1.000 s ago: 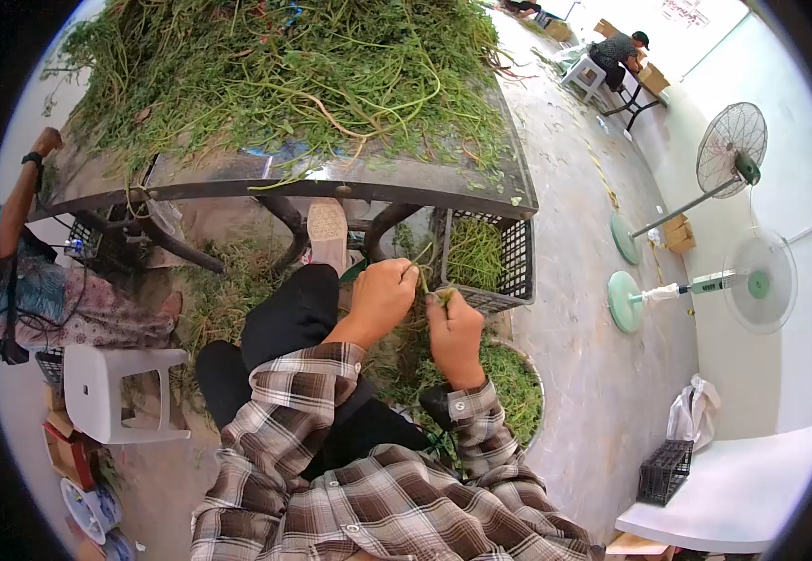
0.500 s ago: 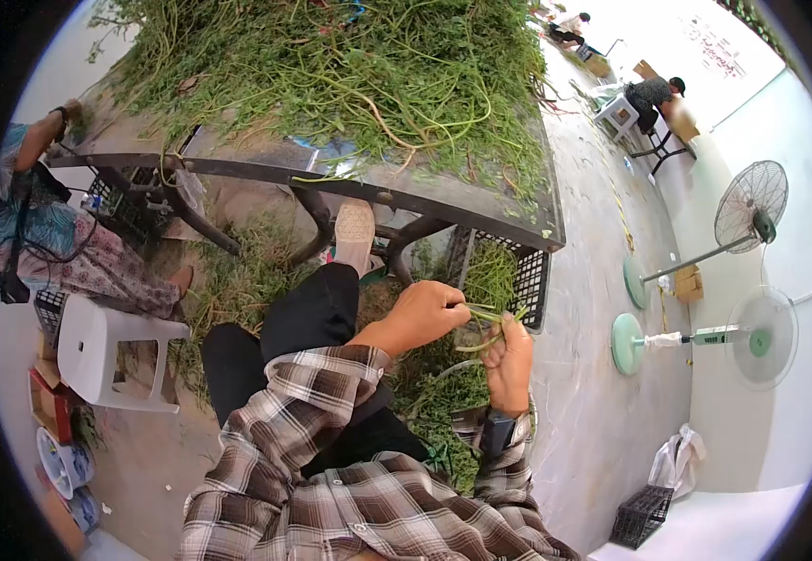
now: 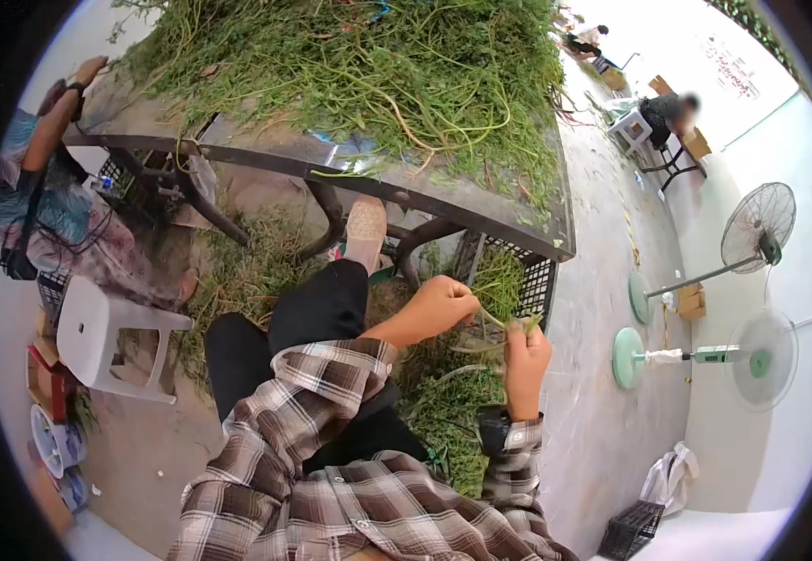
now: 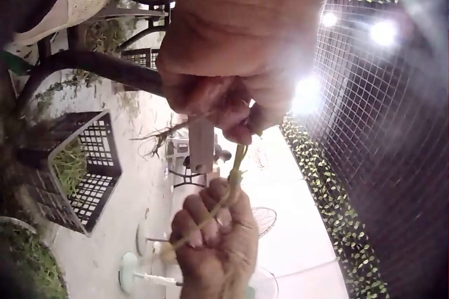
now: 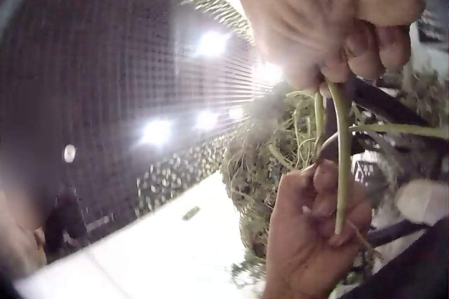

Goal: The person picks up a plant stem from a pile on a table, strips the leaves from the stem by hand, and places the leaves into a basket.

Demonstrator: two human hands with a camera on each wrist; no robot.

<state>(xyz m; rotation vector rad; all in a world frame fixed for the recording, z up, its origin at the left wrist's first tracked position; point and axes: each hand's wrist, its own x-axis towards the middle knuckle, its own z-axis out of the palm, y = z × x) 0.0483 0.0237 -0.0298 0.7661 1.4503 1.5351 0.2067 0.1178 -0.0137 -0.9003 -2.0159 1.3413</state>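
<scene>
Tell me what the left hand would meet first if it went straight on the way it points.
Probably the right hand, at the other end of the stem the left hand pinches; depth is unclear, but the crate looks lower.

With my right hand (image 5: 330,18) I grip stems (image 5: 343,152) above my left hand (image 5: 309,232). I see greens (image 5: 256,166) behind, bright lights (image 5: 212,43) beyond.
</scene>
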